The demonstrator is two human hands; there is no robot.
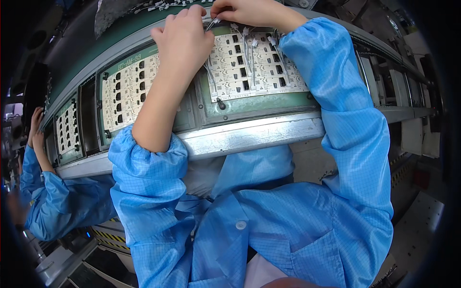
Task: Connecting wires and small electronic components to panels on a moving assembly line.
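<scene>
Over the upper edge of a white circuit board panel (pixel 261 86), my hands almost meet at a thin wire lead with a small white connector (pixel 215 21). My right hand (pixel 252 11) pinches the lead near its connector end. My left hand (pixel 185 41) is closed beside it, back upward; its curled fingertips are mostly hidden, and what they hold cannot be made out. More wire leads (pixel 252 62) with white plugs lie across the panel among rows of black components. The panel sits in a green carrier plate (pixel 249 105).
A second carrier with a white board panel (pixel 126 91) lies to the left, and another (pixel 67 128) farther left near a co-worker's hands (pixel 37 132). A metal rail (pixel 254 136) runs along the near side. Several white connectors (pixel 165 5) lie beyond the line.
</scene>
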